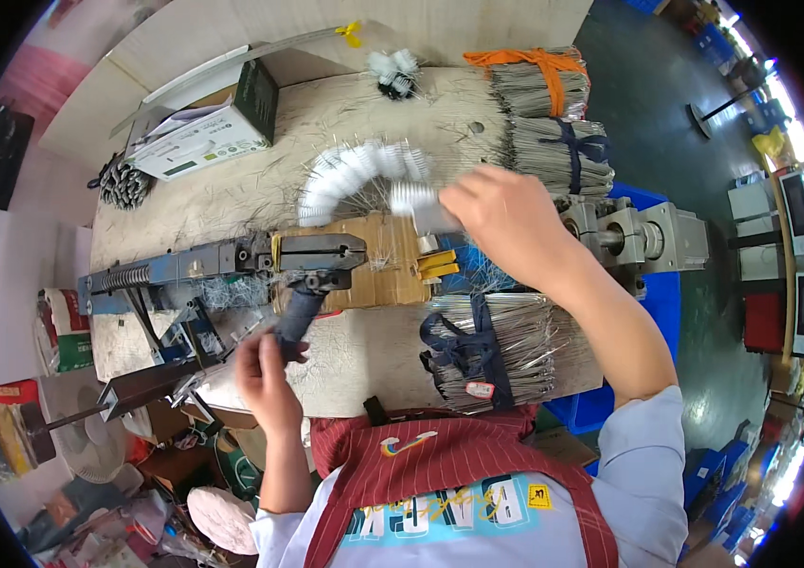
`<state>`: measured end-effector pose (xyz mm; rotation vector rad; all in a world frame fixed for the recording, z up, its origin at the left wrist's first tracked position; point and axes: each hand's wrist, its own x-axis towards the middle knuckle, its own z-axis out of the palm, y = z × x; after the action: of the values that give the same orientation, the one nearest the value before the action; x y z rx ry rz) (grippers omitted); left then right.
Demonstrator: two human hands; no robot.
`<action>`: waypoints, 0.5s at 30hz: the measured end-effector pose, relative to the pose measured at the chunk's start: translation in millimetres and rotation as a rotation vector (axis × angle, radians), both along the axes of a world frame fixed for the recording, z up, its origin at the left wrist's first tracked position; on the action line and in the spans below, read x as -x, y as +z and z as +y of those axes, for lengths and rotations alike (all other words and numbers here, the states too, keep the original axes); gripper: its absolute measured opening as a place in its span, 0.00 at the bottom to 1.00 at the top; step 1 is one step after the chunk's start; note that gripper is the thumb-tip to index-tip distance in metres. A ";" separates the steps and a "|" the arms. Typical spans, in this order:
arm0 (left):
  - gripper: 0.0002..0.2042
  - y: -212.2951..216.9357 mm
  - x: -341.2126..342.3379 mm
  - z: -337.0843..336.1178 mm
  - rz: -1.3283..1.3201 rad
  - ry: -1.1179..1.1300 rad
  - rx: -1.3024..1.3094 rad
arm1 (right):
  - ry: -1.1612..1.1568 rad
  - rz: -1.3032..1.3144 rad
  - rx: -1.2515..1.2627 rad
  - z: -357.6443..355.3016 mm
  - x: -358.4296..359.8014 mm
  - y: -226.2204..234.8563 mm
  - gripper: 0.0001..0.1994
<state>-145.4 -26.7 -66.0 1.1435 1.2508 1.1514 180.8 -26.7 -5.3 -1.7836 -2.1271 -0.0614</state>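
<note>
Many white brushes (355, 175) fanned on tabletop (364, 350); several wire bundles (487, 346) untouched. Left hand (265, 374) clamped round lever (296, 317); right hand (506, 222) pinching one brush (413, 199).

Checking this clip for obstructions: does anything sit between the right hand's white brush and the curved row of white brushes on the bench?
Nothing visible does. The right hand holds a white brush right at the end of the curved row of brushes, with no object between them.
</note>
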 end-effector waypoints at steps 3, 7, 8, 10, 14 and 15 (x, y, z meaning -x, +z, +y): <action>0.04 -13.8 -6.6 -6.8 0.399 0.080 -0.437 | -0.274 0.187 0.295 34.9 8.3 0.5 0.07; 0.11 26.2 -48.0 -7.9 0.537 -0.387 -0.729 | -0.313 0.157 0.305 61.9 -5.2 -22.9 0.09; 0.13 30.7 -64.7 -5.2 0.515 -0.527 -0.831 | -0.326 0.154 0.243 57.0 -2.6 -18.9 0.09; 0.15 30.6 -94.3 -3.7 0.520 -0.660 -0.908 | -0.310 0.233 0.114 34.5 8.6 0.7 0.08; 0.20 -9.5 -135.5 12.1 0.963 -0.717 -1.008 | -0.142 0.370 0.039 -63.4 12.1 32.6 0.06; 0.21 -17.7 -135.8 16.1 1.014 -0.740 -1.000 | -0.177 0.363 0.101 -86.3 8.4 31.9 0.06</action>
<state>-9.7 -10.6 -83.7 2.8749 0.6786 0.5367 172.4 -112.9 26.7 -1.8698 -1.7436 0.3066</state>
